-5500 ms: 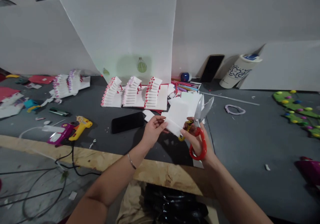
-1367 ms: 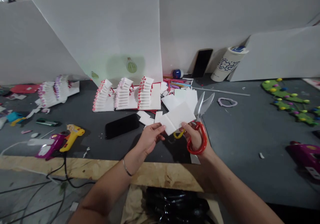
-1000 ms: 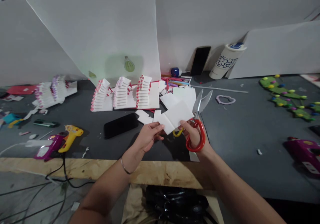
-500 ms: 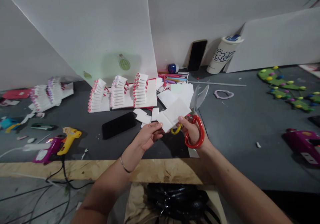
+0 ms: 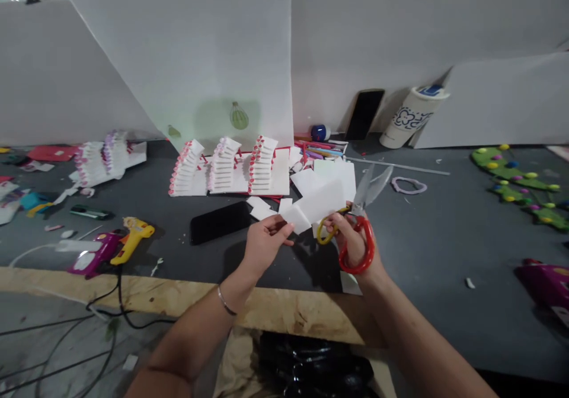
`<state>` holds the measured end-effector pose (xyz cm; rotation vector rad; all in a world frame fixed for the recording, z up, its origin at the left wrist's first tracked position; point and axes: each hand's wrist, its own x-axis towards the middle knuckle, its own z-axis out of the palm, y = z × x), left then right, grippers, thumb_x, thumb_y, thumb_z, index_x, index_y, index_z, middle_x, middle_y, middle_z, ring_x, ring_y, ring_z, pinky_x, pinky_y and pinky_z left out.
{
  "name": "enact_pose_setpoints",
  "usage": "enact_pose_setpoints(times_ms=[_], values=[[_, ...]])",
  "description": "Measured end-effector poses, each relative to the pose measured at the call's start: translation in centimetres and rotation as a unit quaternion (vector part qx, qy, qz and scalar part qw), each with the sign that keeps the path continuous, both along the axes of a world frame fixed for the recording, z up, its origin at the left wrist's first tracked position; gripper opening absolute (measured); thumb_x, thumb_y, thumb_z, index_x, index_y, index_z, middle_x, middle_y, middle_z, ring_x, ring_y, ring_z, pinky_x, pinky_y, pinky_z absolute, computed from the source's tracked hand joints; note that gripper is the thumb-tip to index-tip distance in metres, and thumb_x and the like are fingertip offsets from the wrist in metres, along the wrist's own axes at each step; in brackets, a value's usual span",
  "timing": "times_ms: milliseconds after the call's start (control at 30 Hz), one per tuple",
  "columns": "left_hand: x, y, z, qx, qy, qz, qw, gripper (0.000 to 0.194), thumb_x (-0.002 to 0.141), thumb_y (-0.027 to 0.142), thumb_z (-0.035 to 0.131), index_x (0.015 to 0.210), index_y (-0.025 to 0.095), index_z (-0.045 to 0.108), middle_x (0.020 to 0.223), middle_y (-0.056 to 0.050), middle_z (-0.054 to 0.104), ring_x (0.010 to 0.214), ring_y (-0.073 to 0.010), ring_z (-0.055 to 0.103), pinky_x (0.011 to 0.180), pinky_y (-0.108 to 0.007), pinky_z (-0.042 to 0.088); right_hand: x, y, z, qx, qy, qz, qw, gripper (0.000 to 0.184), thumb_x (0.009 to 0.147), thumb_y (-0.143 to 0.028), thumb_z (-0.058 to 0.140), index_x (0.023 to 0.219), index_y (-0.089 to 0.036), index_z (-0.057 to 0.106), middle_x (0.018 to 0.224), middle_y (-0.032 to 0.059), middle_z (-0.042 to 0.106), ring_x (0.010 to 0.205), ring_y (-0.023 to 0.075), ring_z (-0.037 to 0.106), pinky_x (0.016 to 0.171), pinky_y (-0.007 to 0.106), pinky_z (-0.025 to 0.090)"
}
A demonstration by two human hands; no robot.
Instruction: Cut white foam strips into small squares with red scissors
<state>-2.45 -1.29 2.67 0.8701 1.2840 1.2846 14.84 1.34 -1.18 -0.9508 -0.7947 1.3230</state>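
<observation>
My left hand [image 5: 267, 245] pinches a small white paper piece [image 5: 297, 218] between thumb and fingers, just above the table. A larger white paper sheet [image 5: 328, 200] lies against that piece, behind it; what supports it I cannot tell. My right hand [image 5: 352, 242] is closed round the scissors [image 5: 370, 191], with one red and one yellow handle. Their blades are spread and point away from me, right of the paper. Small white paper pieces [image 5: 260, 208] lie left of the held piece, and more white sheets [image 5: 345, 174] lie beyond it.
A dark phone [image 5: 220, 222] lies at left, near a yellow glue gun [image 5: 133, 241]. Cards with rows of white sticks with red and pink tips [image 5: 261, 172] stand at the back. Another phone [image 5: 365, 113] and a white cup [image 5: 409, 119] lean against the wall.
My right thumb has come off the white paper, and the yellow handle shows more fully. My left hand still pinches the small piece. The view has shifted slightly.
</observation>
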Motion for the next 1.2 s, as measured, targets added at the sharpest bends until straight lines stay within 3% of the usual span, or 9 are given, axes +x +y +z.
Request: enact_pose_setpoints(times_ms=[133,233,467,600,700,767,967,1200], values=[[-0.2,-0.8,0.1,0.07,0.121,0.007,0.99,0.017,0.066,0.028,0.077,0.081,0.02,0.077,0.078,-0.003,0.073,0.067,-0.0181,0.064,0.064,-0.027,0.053,0.3,0.3,-0.2,0.02,0.01,-0.03,0.999,0.037,0.074,-0.038,0.073,0.101,-0.028,0.05,0.076,-0.005,0.058,0.062,0.0118,0.056,0.061,0.028,0.046],[-0.3,-1.1,-0.1,0.125,0.189,-0.005,0.974,0.018,0.07,0.025,0.074,0.088,0.024,0.078,0.09,-0.005,0.075,0.077,-0.0203,0.066,0.078,-0.029,0.05,0.3,0.4,0.2,0.032,0.01,-0.034,0.999,0.037,0.074,-0.038,0.073,0.1,-0.029,0.049,0.075,-0.0056,0.055,0.061,0.0112,0.054,0.058,0.027,0.043],[-0.4,-1.3,0.0,0.124,0.158,-0.035,0.979,0.019,0.07,0.023,0.075,0.088,0.028,0.078,0.098,-0.005,0.075,0.091,-0.0231,0.066,0.091,-0.032,0.047,0.0,-0.1,0.8,0.015,-0.001,-0.045,0.999,0.041,0.071,-0.035,0.075,0.102,-0.027,0.048,0.079,-0.0037,0.055,0.064,0.0114,0.054,0.061,0.027,0.045],[-0.4,-0.8,-0.3,0.086,0.113,-0.012,0.99,0.018,0.068,0.027,0.076,0.085,0.023,0.077,0.084,-0.004,0.074,0.075,-0.019,0.065,0.074,-0.029,0.054,0.3,-0.4,0.5,0.031,-0.041,-0.039,0.998,0.037,0.077,-0.037,0.07,0.105,-0.027,0.048,0.08,-0.0025,0.057,0.066,0.0124,0.055,0.064,0.028,0.045],[-0.9,0.2,-0.5,0.032,0.011,0.0,0.999,0.027,0.064,0.033,0.078,0.085,0.017,0.075,0.075,-0.003,0.071,0.064,-0.0158,0.061,0.05,-0.024,0.052,0.9,-0.5,0.4,0.072,-0.073,-0.01,0.995,0.027,0.085,-0.041,0.061,0.105,-0.027,0.049,0.074,-0.0031,0.056,0.063,0.0123,0.053,0.062,0.028,0.044],[-1.4,1.0,-0.3,0.005,-0.066,0.032,0.997,0.033,0.057,0.035,0.082,0.081,0.013,0.073,0.073,-0.003,0.069,0.062,-0.0144,0.061,0.043,-0.021,0.049,1.4,-0.6,0.6,0.091,-0.129,0.026,0.987,0.025,0.088,-0.045,0.055,0.104,-0.026,0.05,0.071,-0.0032,0.055,0.062,0.0128,0.052,0.06,0.027,0.044],[-3.0,2.2,0.4,-0.028,-0.179,0.104,0.978,0.039,0.05,0.032,0.087,0.076,0.012,0.067,0.07,-0.002,0.068,0.06,-0.0096,0.062,0.042,-0.013,0.043,2.5,-0.8,1.1,0.102,-0.342,0.153,0.921,0.035,0.081,-0.05,0.06,0.102,-0.024,0.052,0.073,-0.0017,0.058,0.059,0.0127,0.054,0.057,0.026,0.045],[-2.6,2.1,0.4,-0.024,-0.188,0.08,0.979,0.035,0.052,0.03,0.086,0.076,0.013,0.067,0.07,-0.002,0.069,0.061,-0.0099,0.063,0.037,-0.012,0.039,2.8,-1.7,1.8,0.103,-0.524,0.232,0.813,0.049,0.079,-0.061,0.058,0.108,-0.022,0.053,0.068,0.0001,0.062,0.055,0.0155,0.055,0.054,0.028,0.043]])
